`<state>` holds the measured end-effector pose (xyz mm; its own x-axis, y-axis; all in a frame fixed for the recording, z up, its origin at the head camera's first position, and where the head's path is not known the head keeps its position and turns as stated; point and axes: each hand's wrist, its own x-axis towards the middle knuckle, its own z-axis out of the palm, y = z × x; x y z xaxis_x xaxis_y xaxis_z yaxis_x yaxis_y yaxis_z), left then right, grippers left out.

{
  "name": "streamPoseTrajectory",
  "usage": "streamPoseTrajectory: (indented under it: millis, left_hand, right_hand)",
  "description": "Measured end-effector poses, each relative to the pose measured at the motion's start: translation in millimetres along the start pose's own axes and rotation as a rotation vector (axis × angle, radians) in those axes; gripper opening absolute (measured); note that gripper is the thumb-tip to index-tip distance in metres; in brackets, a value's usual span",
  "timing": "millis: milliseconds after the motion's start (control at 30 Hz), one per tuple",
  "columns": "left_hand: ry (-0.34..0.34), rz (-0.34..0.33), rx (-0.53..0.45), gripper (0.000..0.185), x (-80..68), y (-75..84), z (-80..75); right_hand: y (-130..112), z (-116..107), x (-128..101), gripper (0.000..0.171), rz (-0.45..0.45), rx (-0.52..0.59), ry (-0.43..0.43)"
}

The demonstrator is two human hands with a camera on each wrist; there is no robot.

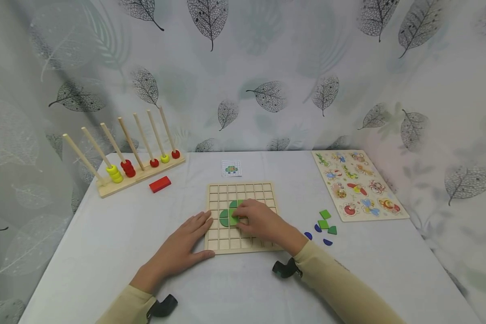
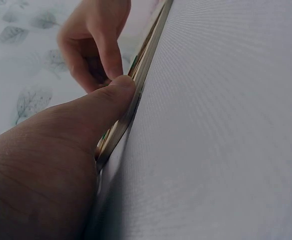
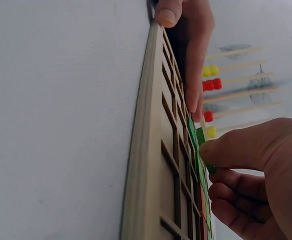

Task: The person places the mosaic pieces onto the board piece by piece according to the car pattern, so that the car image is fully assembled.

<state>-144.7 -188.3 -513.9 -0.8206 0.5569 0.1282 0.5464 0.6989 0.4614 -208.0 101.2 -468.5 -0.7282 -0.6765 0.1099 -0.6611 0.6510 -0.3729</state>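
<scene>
A wooden grid board point(image 1: 222, 244) lies on the white table, with dark green rounded pieces point(image 1: 224, 221) and bright green pieces set in some of its squares. My left hand point(image 1: 182, 240) rests at its left edge, fingers extended, the thumb at the near corner. Over the middle of the board, my right hand point(image 1: 263, 220) pinches a small green tile point(image 3: 201, 136) between thumb and fingers, and hides part of the grid. Red pieces point(image 3: 204, 210) also show on the board in the right wrist view. Behind the board lies a small card point(image 1: 231, 168) with a coloured grid pattern.
Right of the board lie loose green squares point(image 1: 325, 214), a dark green rounded piece point(image 1: 332, 230) and blue half-rounds point(image 1: 327, 242). An animal puzzle board point(image 1: 364, 216) sits farther right. Back left stand a peg rack point(image 1: 105, 191) with red and yellow beads and a red block point(image 1: 159, 184).
</scene>
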Motion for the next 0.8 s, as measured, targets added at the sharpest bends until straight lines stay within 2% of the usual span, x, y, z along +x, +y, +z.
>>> streamPoseTrajectory:
  millis: [400, 800]
  left_hand:
    - [0.007, 0.012, 0.007, 0.094, -0.1, -0.2, 0.6]
    - [-0.001, 0.001, 0.008, 0.095, 0.5, 0.3, 0.2]
  right_hand:
    - [1.1, 8.1, -1.2, 0.022, -0.011, -0.019, 0.013]
    - [-1.8, 6.5, -0.4, 0.015, -0.018, -0.009, 0.027]
